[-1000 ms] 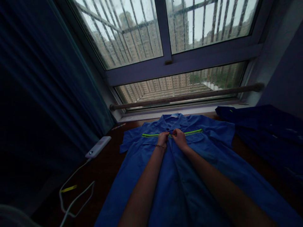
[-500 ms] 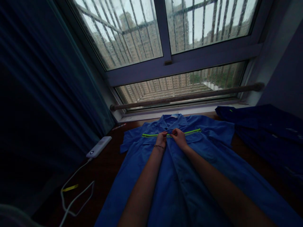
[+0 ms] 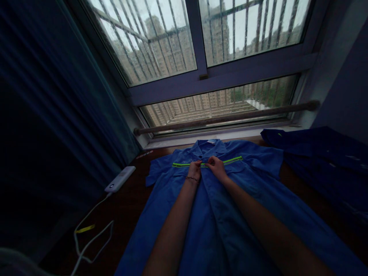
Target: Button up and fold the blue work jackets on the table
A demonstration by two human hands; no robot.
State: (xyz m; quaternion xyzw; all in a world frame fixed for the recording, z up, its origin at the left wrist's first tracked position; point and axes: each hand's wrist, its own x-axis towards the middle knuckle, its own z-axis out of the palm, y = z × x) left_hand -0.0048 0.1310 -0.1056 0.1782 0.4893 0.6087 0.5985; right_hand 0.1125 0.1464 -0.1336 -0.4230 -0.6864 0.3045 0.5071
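Note:
A blue short-sleeved shirt [image 3: 255, 180] lies spread on its back, its collar toward the window. A yellow-green reflective stripe [image 3: 234, 160] crosses its chest. My left hand [image 3: 195, 170], with a bracelet at the wrist, pinches the front edge of the shirt at the stripe. Close beside it on the right, my right hand [image 3: 216, 168] has thumb and forefinger pinched on the other side of the front opening at the same height. Any button between the fingertips is too small to make out. Below the hands the shirt front hangs partly apart in folds.
A second, darker blue garment [image 3: 322, 153] lies at the right. On the brown wooden surface [image 3: 129, 203] at left are a white power bank [image 3: 120, 179], its white cable [image 3: 94, 241] and a yellow strip [image 3: 85, 229]. A curtain [image 3: 94, 115] hangs left; a rail [image 3: 230, 118] crosses the window.
Both hands stay at the chest stripe, with only a slight shift of the left hand and fingers. The shirt lies nearly as before.

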